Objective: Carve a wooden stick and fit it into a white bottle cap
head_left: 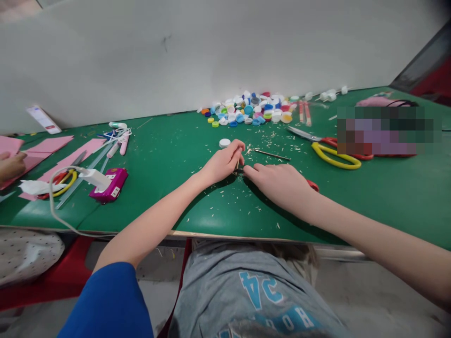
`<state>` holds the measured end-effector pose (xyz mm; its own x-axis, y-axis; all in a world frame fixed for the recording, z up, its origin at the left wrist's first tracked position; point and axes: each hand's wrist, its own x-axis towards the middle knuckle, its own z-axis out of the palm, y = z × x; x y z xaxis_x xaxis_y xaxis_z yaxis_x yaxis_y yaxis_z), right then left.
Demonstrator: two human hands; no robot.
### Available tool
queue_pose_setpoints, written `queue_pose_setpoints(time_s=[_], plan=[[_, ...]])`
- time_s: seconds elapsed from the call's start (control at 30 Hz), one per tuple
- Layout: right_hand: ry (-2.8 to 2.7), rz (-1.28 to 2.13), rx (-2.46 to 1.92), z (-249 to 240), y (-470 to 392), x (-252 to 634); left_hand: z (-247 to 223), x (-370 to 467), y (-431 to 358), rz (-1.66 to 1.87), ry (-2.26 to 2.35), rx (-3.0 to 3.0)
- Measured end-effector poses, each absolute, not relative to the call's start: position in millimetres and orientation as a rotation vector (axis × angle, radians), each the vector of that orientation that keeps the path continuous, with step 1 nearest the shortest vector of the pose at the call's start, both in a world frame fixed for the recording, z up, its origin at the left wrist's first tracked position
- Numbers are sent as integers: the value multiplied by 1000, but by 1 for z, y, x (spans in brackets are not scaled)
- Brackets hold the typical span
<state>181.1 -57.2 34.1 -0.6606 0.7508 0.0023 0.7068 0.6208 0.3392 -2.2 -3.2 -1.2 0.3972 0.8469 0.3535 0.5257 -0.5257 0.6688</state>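
left hand (225, 163) pinches what looks like a thin wooden stick (237, 160) upright.

My right hand (282, 185) covers most of the red-handled tool (313, 186) under it, and what my left hand (225, 162) pinches is too small to name. At far right, blocky blur masks a patch beside the scissors (334, 152). The left edge cuts off another person's hand (12, 166).

Open desk (158, 145) spans from the adapter (110, 186) to the left hand (221, 164). Caps (248, 110) crowd before the wall (211, 47); 1 rod (272, 154) and the scissors (306, 135) obstruct reach beyond the right hand (282, 184).
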Motion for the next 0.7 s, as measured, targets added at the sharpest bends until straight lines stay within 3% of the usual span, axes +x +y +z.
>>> queue_pose_setpoints(time_s=[0.7], plan=[[2695, 381, 1194, 39, -54, 184, -1, -1, -4, 917, 1189, 2246]])
